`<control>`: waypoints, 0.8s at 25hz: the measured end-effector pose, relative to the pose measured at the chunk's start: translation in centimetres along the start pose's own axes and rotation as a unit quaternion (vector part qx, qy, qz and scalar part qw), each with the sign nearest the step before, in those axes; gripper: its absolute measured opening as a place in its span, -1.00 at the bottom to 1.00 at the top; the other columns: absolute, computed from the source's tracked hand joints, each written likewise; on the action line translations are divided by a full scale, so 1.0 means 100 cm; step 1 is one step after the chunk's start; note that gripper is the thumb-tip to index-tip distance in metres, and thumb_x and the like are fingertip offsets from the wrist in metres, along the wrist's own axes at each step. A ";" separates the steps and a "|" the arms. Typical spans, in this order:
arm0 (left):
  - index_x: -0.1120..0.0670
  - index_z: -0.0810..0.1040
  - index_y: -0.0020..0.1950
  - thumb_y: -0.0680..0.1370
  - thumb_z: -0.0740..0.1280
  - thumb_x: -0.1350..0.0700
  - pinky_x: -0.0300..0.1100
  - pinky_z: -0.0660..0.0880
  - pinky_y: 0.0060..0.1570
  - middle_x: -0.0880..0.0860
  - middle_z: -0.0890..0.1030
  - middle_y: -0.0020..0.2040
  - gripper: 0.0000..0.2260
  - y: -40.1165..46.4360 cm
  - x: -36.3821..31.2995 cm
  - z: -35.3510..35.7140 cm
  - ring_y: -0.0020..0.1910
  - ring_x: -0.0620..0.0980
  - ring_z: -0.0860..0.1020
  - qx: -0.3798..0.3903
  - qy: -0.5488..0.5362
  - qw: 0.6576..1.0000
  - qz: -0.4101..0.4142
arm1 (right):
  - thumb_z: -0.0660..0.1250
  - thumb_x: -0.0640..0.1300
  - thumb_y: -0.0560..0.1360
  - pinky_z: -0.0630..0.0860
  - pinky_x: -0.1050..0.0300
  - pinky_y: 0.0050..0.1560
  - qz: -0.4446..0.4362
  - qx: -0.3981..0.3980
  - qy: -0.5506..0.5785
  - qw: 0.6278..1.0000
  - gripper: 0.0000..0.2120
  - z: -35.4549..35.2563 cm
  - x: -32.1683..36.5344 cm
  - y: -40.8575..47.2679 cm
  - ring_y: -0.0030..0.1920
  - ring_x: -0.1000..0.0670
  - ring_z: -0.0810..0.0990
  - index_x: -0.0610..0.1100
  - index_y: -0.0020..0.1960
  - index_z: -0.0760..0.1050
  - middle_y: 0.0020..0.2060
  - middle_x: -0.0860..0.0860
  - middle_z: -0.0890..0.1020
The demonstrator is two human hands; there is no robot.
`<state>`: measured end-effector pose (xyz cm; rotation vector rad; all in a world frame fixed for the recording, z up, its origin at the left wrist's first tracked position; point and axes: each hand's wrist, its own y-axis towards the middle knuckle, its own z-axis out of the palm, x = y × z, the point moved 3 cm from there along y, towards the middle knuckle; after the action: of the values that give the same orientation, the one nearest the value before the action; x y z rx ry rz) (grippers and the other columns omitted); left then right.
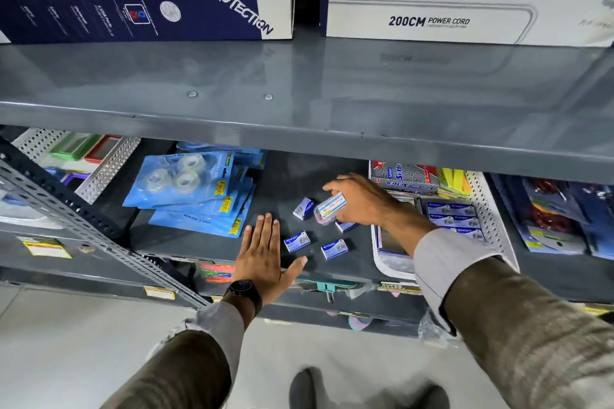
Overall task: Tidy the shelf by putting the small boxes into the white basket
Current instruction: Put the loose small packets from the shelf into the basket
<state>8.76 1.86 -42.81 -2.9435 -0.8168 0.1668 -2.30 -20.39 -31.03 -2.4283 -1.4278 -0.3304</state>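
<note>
Several small blue-and-white boxes lie loose on the grey shelf: one [303,208] near the back, one [297,241] and another [334,248] nearer the front, and one [345,226] partly under my right hand. My right hand [360,199] is shut on a clear plastic box [330,207] with a white label and red contents. My left hand [262,252] lies flat and open on the shelf, just left of the loose boxes. The white basket [491,219] stands to the right, with similar blue boxes [452,216] stacked inside. My right forearm hides the basket's front left part.
Blue tape blister packs [192,189] are piled on the left of the shelf. Tissue packs [403,178] and yellow sticky notes [453,181] sit at the basket's back. The upper shelf edge [299,133] overhangs closely. A slanted perforated post [66,209] crosses the left side.
</note>
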 end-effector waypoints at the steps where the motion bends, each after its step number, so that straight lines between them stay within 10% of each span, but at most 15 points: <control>1: 0.16 -0.15 0.68 0.47 -0.33 -0.53 0.06 -0.23 0.64 0.11 -0.19 0.69 0.00 0.000 0.000 -0.001 0.67 0.05 -0.25 0.004 -0.002 1.000 -0.002 | 0.56 -0.17 0.31 0.48 0.07 0.24 -0.001 -0.025 -0.006 1.000 -0.33 -0.005 -0.004 -0.010 0.23 -0.08 0.50 -0.04 0.41 0.54 0.22 -0.01 0.62; 8: 0.18 -0.13 0.67 0.49 -0.25 -0.52 0.08 -0.20 0.65 0.10 -0.20 0.68 -0.02 -0.001 -0.001 -0.002 0.66 0.04 -0.26 -0.011 -0.003 1.000 -0.009 | 0.60 0.02 0.36 0.59 0.02 0.17 0.153 -0.145 0.029 0.977 -0.46 -0.029 -0.077 -0.103 0.17 -0.07 0.64 0.05 0.31 0.59 0.20 0.03 0.69; 20: 0.16 0.01 0.68 0.51 -0.23 -0.54 0.09 -0.12 0.65 0.10 -0.03 0.70 -0.02 0.002 0.001 0.007 0.68 0.03 -0.13 -0.042 -0.003 0.999 -0.004 | 0.60 -0.02 0.32 0.63 -0.03 0.11 0.216 -0.061 0.003 0.975 -0.54 -0.001 -0.080 -0.137 0.07 -0.01 0.64 0.14 0.18 0.59 0.18 0.07 0.67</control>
<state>8.88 1.82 -43.55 -3.0180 -0.8566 0.1434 -18.21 -20.61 -31.76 -2.7447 -0.8596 -0.3271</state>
